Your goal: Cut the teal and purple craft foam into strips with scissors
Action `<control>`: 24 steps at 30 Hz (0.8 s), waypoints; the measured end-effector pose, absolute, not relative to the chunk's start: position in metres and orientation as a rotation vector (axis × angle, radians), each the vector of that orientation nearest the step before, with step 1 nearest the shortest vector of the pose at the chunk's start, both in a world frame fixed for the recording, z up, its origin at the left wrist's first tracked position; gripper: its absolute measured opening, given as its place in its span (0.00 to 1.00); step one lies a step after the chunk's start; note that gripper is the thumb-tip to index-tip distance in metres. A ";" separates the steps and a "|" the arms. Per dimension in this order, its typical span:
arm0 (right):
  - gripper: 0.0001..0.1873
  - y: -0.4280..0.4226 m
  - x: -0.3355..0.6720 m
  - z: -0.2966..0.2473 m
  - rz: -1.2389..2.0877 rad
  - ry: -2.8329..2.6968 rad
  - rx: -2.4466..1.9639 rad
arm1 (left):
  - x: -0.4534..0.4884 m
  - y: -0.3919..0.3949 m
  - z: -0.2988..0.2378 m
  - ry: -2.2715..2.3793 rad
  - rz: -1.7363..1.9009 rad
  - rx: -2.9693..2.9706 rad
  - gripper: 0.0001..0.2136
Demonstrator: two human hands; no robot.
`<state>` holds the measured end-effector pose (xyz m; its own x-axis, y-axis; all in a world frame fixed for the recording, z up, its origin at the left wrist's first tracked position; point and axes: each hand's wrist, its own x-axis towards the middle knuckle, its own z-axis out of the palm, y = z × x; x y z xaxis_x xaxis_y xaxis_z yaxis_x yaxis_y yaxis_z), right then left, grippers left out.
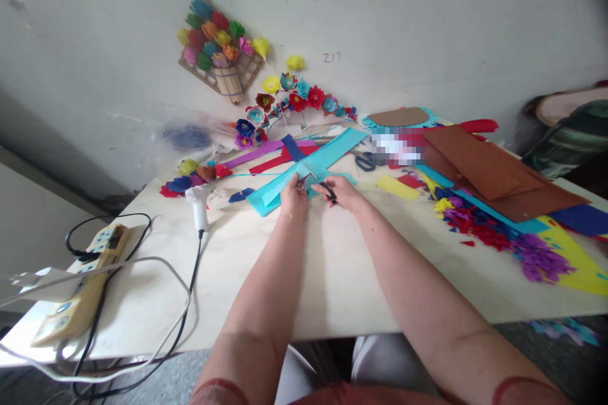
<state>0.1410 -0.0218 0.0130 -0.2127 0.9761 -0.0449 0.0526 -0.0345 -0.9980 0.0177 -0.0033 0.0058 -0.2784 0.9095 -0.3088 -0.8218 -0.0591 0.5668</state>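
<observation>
My right hand [344, 191] is closed round the black handles of a pair of scissors [329, 193], whose blades point up and left towards a small piece of light blue paper [312, 181]. My left hand [293, 197] pinches that paper close to the blades; a small dark patch shows at its fingertips, too small to make out. Beneath and behind both hands lies a long turquoise strip [332, 150], slanting across the table. A dark blue cut piece [241, 195] rests to the left of my left hand.
A white glue gun [198, 205] stands at left, its cord running to a power strip [85, 285]. Paper flowers [297, 101] line the wall. Another pair of scissors [365, 161] lies behind my right hand. Brown sheets [503, 171] and purple scraps [541, 257] cover the right side.
</observation>
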 end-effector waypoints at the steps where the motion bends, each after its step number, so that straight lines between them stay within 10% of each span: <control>1: 0.21 -0.022 0.142 0.012 1.387 -1.387 -1.158 | 0.018 -0.003 0.006 0.783 1.684 0.147 0.06; 24: 0.22 -0.028 0.147 0.022 1.439 -1.390 -1.145 | 0.019 -0.002 -0.001 0.687 1.658 0.290 0.07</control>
<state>0.1466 -0.0279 0.0219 -0.2582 0.9635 -0.0701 0.0367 -0.0628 -0.9974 0.0194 -0.0019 -0.0010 -0.2128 0.9593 -0.1856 -0.8091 -0.0665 0.5839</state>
